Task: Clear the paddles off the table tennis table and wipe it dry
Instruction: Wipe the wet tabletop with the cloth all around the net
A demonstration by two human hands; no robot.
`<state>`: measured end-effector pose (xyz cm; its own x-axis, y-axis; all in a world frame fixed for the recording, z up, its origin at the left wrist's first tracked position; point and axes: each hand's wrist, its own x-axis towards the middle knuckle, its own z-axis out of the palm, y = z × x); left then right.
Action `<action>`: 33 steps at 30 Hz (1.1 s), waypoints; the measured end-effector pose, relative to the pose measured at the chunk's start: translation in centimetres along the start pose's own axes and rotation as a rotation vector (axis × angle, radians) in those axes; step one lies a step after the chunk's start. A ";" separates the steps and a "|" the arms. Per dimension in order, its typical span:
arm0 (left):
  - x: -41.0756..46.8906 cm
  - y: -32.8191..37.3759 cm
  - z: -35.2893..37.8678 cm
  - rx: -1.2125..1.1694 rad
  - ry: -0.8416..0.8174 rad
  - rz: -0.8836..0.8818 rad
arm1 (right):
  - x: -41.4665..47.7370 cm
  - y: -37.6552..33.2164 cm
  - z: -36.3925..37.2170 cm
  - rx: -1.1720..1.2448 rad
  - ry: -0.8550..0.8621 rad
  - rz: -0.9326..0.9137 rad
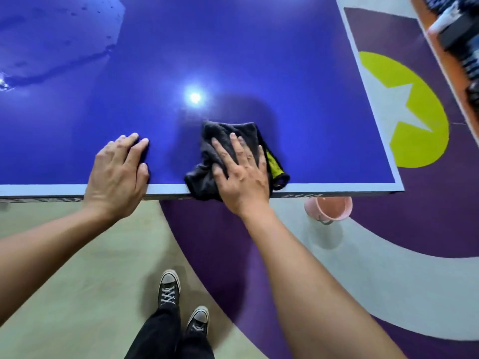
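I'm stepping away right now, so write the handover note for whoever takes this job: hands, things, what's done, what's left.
Left hand: flat on the table at its near edge, holding nothing.
Right hand: fingers straight, pressing the dark cloth onto the table at the near edge; part of the cloth hangs over the edge.
Pink bucket: on the floor by the near edge, to the right.
Done: no paddles on the part of the table in view; the surface around the cloth looks dry.
Left: the wet patch at the far left needs wiping.
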<state>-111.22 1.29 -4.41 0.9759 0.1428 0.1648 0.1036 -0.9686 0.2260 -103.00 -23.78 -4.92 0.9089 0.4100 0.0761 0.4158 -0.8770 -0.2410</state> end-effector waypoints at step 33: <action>0.1 -21.8 -6.8 0.046 0.019 -0.261 | 3.8 -27.5 7.6 0.051 0.029 -0.106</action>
<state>-114.72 23.81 -2.80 0.9112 0.3927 0.1247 0.3606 -0.9064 0.2199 -111.18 3.83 -5.40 0.8608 0.4916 0.1315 0.5080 -0.8151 -0.2786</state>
